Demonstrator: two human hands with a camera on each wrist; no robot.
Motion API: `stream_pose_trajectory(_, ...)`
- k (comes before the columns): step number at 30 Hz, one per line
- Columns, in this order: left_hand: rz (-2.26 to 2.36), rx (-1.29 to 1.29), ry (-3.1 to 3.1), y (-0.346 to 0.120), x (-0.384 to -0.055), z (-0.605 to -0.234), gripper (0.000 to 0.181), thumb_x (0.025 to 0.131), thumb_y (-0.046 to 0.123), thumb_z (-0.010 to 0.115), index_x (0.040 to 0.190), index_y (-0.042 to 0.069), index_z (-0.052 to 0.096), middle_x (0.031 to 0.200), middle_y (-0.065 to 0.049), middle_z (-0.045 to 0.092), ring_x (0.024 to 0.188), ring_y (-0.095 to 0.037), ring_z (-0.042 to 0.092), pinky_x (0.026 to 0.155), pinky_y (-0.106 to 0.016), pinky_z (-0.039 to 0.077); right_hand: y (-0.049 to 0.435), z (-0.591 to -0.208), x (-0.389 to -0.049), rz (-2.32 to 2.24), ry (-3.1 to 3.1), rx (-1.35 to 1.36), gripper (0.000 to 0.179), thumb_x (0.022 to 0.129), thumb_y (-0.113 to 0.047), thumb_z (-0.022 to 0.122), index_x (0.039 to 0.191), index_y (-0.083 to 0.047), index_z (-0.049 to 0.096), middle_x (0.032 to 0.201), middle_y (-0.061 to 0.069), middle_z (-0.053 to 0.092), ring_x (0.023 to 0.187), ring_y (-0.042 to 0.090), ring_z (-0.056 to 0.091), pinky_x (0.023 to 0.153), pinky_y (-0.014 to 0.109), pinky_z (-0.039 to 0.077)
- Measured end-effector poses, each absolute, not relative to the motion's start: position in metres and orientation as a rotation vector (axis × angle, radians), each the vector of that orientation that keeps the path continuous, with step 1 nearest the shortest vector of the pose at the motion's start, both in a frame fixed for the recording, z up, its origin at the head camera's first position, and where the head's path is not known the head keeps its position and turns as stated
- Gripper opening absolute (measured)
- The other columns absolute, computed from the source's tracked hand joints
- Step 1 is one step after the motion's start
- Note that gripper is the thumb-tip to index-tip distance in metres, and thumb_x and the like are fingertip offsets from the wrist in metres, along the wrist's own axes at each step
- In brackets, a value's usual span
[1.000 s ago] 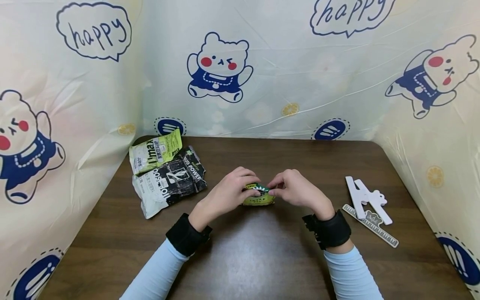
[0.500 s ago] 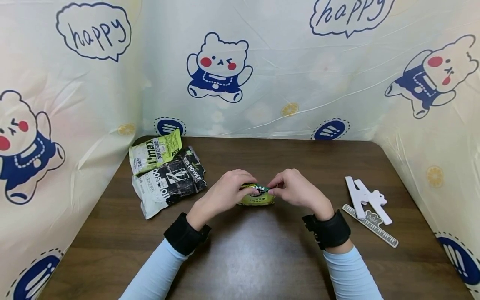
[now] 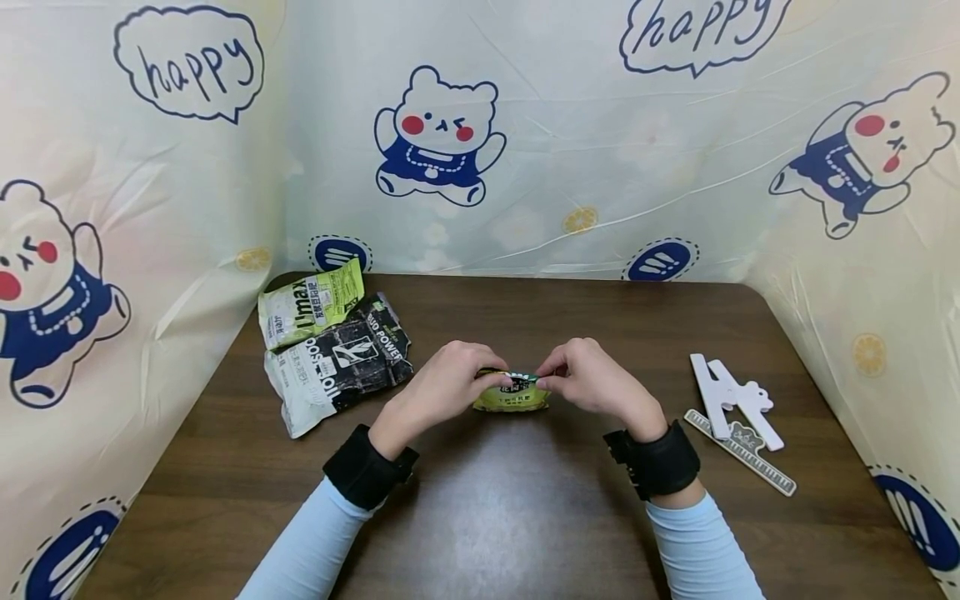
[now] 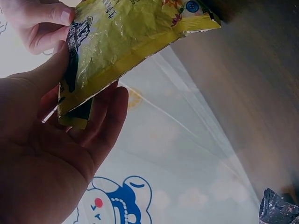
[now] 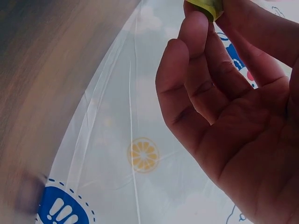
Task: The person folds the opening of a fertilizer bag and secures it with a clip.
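A yellow-green plastic packet [image 3: 512,400] with a dark label band along its top stands near the middle of the wooden table. My left hand [image 3: 442,385] pinches its top edge at the left end, thumb in front and fingers behind. At the right end of that edge, my right hand [image 3: 592,379] pinches the corner between thumb and fingertips. The left wrist view shows the packet [image 4: 126,42] from close by, its printed face creased and a folded flap behind the fingers. Only a small green corner of the packet [image 5: 214,7] appears in the right wrist view.
A black-and-silver bag [image 3: 337,367] and a lime-and-white bag [image 3: 311,304] lie at the table's back left. On the right are a white flat frame-like piece [image 3: 738,400] and a grey ruler-like strip [image 3: 742,454]. Printed curtains hang behind and beside the table [image 3: 517,517].
My left hand has slid a little left along the packet's top edge, and more of the packet's front face shows, its top drawn straighter. My right hand has stayed in place.
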State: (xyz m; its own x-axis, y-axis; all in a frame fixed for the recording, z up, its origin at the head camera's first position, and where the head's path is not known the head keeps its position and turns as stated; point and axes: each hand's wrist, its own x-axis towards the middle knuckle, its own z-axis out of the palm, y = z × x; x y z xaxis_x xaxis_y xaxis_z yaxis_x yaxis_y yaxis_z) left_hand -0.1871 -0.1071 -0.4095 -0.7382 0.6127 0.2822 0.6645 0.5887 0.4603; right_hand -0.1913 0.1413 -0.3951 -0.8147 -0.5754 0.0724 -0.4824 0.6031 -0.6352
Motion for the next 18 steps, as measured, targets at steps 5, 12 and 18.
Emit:
stream_pose_trajectory(5, -0.845, -1.088, -2.708, -0.1062, -0.1874, -0.4105, 0.012, 0.097, 0.023, 0.076, 0.099, 0.014, 0.083, 0.091, 0.001, 0.080, 0.078, -0.009, 0.070, 0.069, -0.034, 0.059, 0.1410, -0.3952, -0.1910, -0.998, 2.691, -0.880, 0.006, 0.091, -0.003, 0.079, 0.094, -0.005, 0.084, 0.088, 0.008, 0.081, 0.075, 0.018, 0.064, 0.064, 0.036, 0.054)
stream_pose_trajectory(12, -0.853, -1.074, -2.705, -0.1055, -0.1880, -0.4109, 0.012, 0.097, 0.022, 0.076, 0.098, 0.013, 0.083, 0.089, 0.001, 0.080, 0.078, -0.009, 0.070, 0.069, -0.034, 0.059, 0.1396, -0.3935, -0.1912, -0.997, 2.690, -0.844, 0.005, 0.090, -0.005, 0.080, 0.092, -0.006, 0.084, 0.086, 0.007, 0.080, 0.073, 0.018, 0.063, 0.063, 0.036, 0.054)
stream_pose_trajectory(18, -0.857, -1.043, -2.698, -0.1052, -0.1879, -0.4130, 0.010, 0.096, 0.021, 0.077, 0.096, 0.014, 0.083, 0.086, 0.002, 0.080, 0.074, -0.008, 0.068, 0.066, -0.034, 0.058, 0.1389, -0.3939, -0.1917, -1.007, 2.689, -0.862, 0.004, 0.091, -0.005, 0.079, 0.091, -0.005, 0.084, 0.083, 0.006, 0.079, 0.070, 0.016, 0.061, 0.062, 0.035, 0.053)
